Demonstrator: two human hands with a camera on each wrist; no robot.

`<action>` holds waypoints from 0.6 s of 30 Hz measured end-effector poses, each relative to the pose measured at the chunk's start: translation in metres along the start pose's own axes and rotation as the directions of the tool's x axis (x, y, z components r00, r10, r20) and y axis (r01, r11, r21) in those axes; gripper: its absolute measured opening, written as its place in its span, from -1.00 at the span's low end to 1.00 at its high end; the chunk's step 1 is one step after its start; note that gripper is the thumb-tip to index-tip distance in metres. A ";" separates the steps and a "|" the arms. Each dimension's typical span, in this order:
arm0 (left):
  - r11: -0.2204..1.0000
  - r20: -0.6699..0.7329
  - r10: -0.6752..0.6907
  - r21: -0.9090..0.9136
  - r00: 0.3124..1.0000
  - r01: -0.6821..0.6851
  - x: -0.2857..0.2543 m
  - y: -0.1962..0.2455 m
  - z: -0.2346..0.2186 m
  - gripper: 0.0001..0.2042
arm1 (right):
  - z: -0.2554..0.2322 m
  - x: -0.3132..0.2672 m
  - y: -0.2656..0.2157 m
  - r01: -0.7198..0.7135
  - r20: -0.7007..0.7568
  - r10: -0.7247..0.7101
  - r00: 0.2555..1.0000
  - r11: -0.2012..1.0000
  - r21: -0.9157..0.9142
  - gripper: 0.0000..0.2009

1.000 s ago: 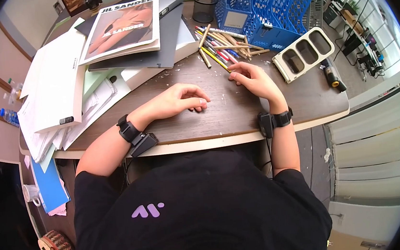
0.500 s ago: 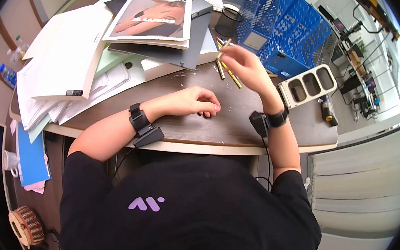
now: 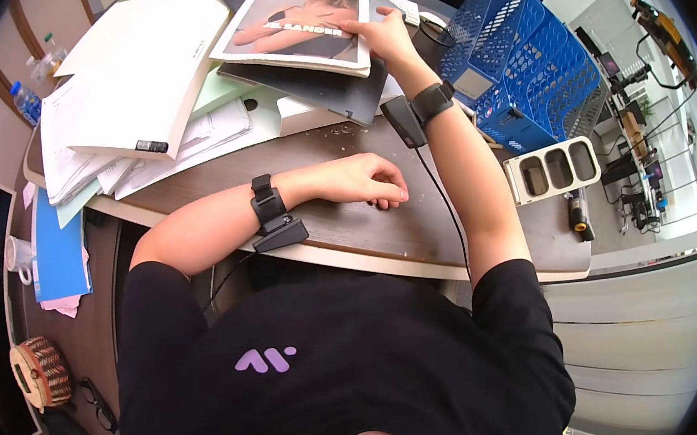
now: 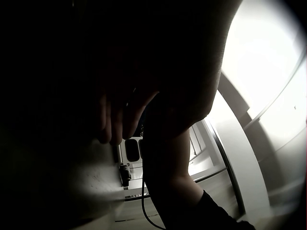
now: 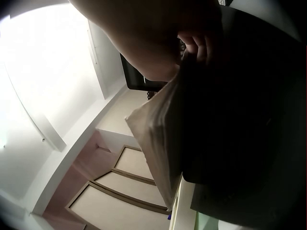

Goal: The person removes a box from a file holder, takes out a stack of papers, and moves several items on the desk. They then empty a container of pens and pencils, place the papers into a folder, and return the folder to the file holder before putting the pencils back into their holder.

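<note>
At the right edge of a magazine (image 3: 288, 24) with a portrait cover, my right hand (image 3: 390, 44) holds on, its thumb on the cover. The right wrist view shows the fingers (image 5: 201, 47) curled in at the underside of the magazine's pages (image 5: 156, 129). The magazine lies on top of a dark grey folder (image 3: 311, 91) in the paper pile. My left hand (image 3: 357, 180) rests on the dark wooden desk (image 3: 308, 150) near its front edge, fingers loosely bent, holding nothing. Its own wrist view is very dark.
White papers and a thick white book (image 3: 146, 77) fill the desk's left. Blue file holders (image 3: 519, 67) stand at the right, with a black mesh cup (image 3: 435, 35) beside them. A cream three-slot tray (image 3: 554, 171) and a black cylinder (image 3: 578, 216) lie near the right edge.
My right hand has moved from over the pens and pencils, up and leftward, to the magazine and taken hold of its edge. The left hand stays resting; the head view has shifted.
</note>
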State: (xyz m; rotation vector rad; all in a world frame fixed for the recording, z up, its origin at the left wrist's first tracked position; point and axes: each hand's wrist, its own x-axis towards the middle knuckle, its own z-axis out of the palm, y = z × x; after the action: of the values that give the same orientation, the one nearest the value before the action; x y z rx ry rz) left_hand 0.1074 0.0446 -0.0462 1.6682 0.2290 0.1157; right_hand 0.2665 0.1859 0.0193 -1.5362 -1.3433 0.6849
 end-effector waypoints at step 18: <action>0.991 0.032 -0.108 -0.079 0.994 0.110 0.003 0.009 -0.013 -0.70 | -0.093 -0.011 -0.026 0.218 0.118 -0.300 0.947 0.867 0.449 -0.76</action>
State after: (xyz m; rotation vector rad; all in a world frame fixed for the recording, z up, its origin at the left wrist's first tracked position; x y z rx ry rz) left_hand 0.1081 0.0565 -0.0357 1.5727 0.2906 0.0192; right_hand 0.3342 0.1475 0.0774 -0.9334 -1.3895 0.8983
